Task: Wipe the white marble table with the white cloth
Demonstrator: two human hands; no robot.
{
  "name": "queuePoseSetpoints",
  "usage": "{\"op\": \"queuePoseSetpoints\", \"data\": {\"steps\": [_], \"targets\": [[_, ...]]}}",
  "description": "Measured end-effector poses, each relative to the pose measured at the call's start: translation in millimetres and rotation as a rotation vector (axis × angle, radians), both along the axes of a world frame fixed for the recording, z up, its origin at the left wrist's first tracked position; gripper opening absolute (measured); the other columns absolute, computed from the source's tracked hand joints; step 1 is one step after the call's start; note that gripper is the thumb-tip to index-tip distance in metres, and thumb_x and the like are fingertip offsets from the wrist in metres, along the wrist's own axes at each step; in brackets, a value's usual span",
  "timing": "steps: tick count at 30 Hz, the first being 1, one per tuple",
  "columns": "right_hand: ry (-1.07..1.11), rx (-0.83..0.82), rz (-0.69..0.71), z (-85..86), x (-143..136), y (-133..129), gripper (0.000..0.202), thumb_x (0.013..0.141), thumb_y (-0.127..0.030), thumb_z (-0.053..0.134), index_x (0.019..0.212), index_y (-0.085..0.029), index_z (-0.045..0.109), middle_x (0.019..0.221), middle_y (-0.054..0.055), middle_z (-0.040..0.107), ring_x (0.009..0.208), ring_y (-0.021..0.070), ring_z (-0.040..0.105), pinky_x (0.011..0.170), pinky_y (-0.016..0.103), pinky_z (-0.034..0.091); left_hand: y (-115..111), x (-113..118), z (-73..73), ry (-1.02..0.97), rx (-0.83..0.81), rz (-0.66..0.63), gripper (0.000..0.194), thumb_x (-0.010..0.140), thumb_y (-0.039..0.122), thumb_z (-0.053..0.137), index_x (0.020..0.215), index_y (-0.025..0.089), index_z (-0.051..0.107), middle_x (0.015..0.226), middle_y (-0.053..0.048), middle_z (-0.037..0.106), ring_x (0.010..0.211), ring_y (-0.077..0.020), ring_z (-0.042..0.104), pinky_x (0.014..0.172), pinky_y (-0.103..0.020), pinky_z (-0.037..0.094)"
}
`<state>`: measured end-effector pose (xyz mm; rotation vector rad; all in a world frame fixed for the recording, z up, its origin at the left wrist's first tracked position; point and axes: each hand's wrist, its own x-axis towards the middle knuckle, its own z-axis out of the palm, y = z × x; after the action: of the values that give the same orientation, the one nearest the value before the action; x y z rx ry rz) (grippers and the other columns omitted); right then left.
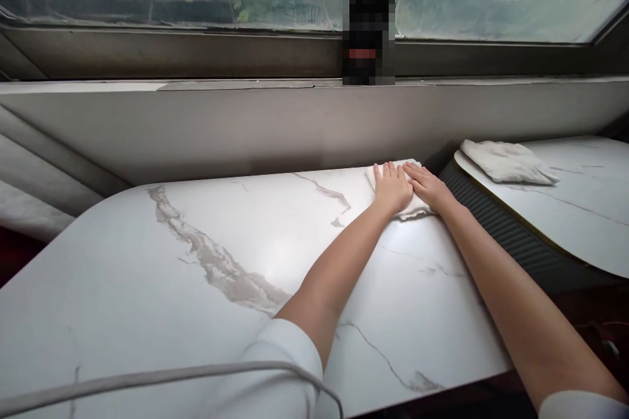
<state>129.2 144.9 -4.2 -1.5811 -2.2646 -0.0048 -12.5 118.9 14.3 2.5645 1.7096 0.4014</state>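
A white cloth (417, 209) lies near the far right corner of a white marble-patterned table (275, 229). My left hand (393, 188) rests flat on the cloth with its fingers spread. Beside it my right hand (428, 187) also presses down on the cloth, palm down, its fingers stretched out towards the left hand. Parts of the cloth are hidden under both hands.
A second marble-patterned table (590, 190) stands at the right, with another white cloth (511, 162) on its near left corner. Dark ribbed upholstery (506, 222) fills the gap. Behind are a wall and windows. A grey cable (162, 376) crosses the lower left.
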Motion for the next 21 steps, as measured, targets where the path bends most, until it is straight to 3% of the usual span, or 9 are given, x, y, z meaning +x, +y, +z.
{"op": "queuePoseSetpoints", "data": {"steps": [3,6,9,12,17,21], "targets": [[0.000,0.007,0.015,-2.3,8.7,-7.9,0.052,0.090,-0.023,0.030,0.140,-0.018,0.042,0.145,0.005,0.042,0.135,0.0198,0.034,0.114,0.044,0.024,-1.7,4.2,-0.5,0.000,0.003,-0.022,0.056,0.096,0.030,0.021,0.144,0.001,0.026,0.151,-0.020,0.025,0.140,-0.0281,0.019,0.114,-0.052,0.006],[-0.045,0.030,0.004,-4.3,20.2,-33.2,0.053,0.091,-0.024,0.028,0.142,-0.014,0.039,0.146,0.008,0.039,0.136,0.0223,0.032,0.113,0.047,0.025,-16.8,10.1,-0.7,0.001,-0.002,-0.073,0.057,0.096,0.031,0.023,0.144,0.002,0.026,0.150,-0.020,0.026,0.140,-0.0286,0.019,0.113,-0.053,0.007],[-0.108,0.086,0.008,-6.8,34.9,-78.5,0.053,0.094,-0.025,0.025,0.144,-0.011,0.034,0.146,0.012,0.038,0.136,0.0242,0.031,0.112,0.050,0.027,-49.2,19.2,0.0,0.005,0.008,-0.151,0.057,0.095,0.032,0.022,0.144,0.003,0.027,0.150,-0.020,0.027,0.140,-0.0294,0.020,0.112,-0.055,0.008],[-0.143,0.157,0.013,-8.6,42.3,-140.0,0.053,0.095,-0.024,0.023,0.147,-0.011,0.026,0.147,0.013,0.036,0.136,0.0250,0.031,0.110,0.051,0.029,-96.5,23.0,1.2,0.008,0.022,-0.239,0.058,0.095,0.033,0.022,0.144,0.003,0.027,0.150,-0.020,0.027,0.140,-0.0309,0.019,0.112,-0.056,0.009],[-0.154,0.191,-0.040,-5.2,11.2,-241.9,0.057,0.096,-0.023,0.025,0.151,-0.020,0.010,0.151,0.008,0.029,0.135,0.0263,0.033,0.109,0.051,0.031,-178.5,-7.1,3.8,0.019,0.040,-0.375,0.060,0.095,0.035,0.021,0.145,0.002,0.025,0.149,-0.021,0.027,0.140,-0.0335,0.019,0.111,-0.058,0.012],[-0.163,0.188,-0.058,-1.8,-31.1,-280.8,0.062,0.094,-0.021,0.026,0.151,-0.021,0.000,0.153,0.009,0.025,0.137,0.0278,0.030,0.108,0.053,0.033,-213.0,-46.2,6.3,0.038,0.052,-0.430,0.060,0.096,0.035,0.021,0.145,0.001,0.024,0.149,-0.023,0.027,0.139,-0.0352,0.019,0.110,-0.058,0.014]]}}
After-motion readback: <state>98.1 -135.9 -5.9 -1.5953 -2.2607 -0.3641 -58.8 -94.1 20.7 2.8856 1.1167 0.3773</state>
